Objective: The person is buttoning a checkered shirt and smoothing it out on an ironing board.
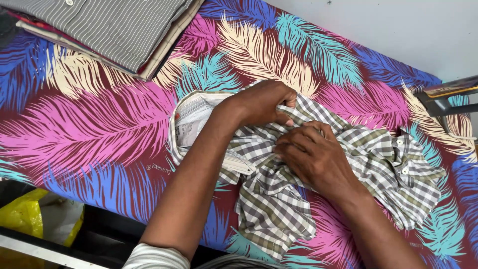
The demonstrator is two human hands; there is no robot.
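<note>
A crumpled checked shirt [383,164] in grey, white and olive lies on a bed covered by a bright feather-print sheet [89,134]. Its collar [191,119] points left, with a white label inside. My left hand [264,102] pinches the shirt's fabric just right of the collar. My right hand [313,154] presses and grips the fabric close beside it, near the shirt's middle. The two hands almost touch. White buttons show on the right part of the shirt.
A stack of folded clothes with a grey striped shirt [114,27] on top sits at the sheet's far left corner. A yellow bag [25,216] lies below the near edge. A dark metal object [448,99] juts in at the right. A pale wall [398,30] runs behind.
</note>
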